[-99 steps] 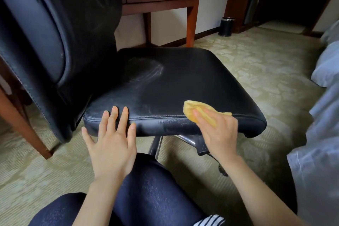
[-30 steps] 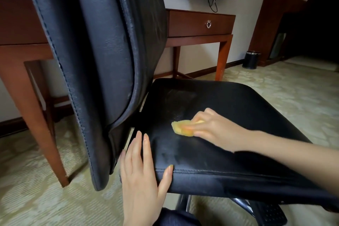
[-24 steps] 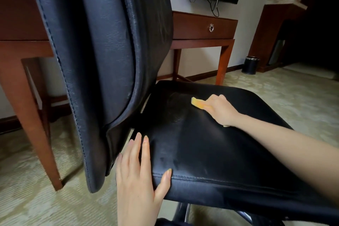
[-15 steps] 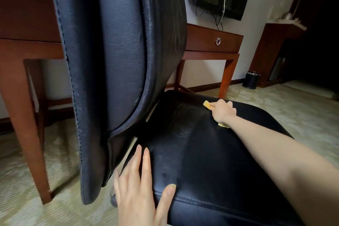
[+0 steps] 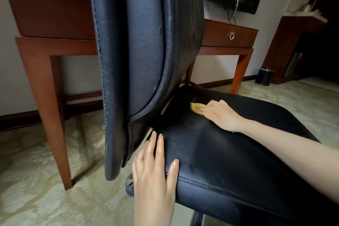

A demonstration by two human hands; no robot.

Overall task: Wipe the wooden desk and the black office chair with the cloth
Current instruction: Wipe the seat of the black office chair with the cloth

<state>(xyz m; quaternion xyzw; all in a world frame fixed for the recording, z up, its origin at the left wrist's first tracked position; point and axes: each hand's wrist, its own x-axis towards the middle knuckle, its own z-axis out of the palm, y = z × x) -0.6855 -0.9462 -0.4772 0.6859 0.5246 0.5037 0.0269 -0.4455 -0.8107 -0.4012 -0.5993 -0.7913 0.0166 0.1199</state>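
The black office chair [image 5: 229,156] fills the middle of the view, its tall backrest [image 5: 139,46] rising on the left. My right hand [image 5: 222,113] presses the yellow cloth [image 5: 197,108] onto the far rear part of the seat, close to the backrest; most of the cloth is hidden under the fingers. My left hand [image 5: 154,172] rests flat with straight fingers on the near left corner of the seat, thumb on top of the edge. The wooden desk [image 5: 53,18] stands behind the chair against the wall.
A desk leg [image 5: 55,115] stands on the patterned carpet to the left of the chair. The desk drawer with a ring pull [image 5: 232,35] shows at the right. A small black bin [image 5: 265,76] and a dark cabinet [image 5: 293,42] are at the far right.
My right hand slid the cloth from the seat's near front edge to its far side and back toward the backrest. The view rose and moved closer. My left hand stayed on the seat corner.
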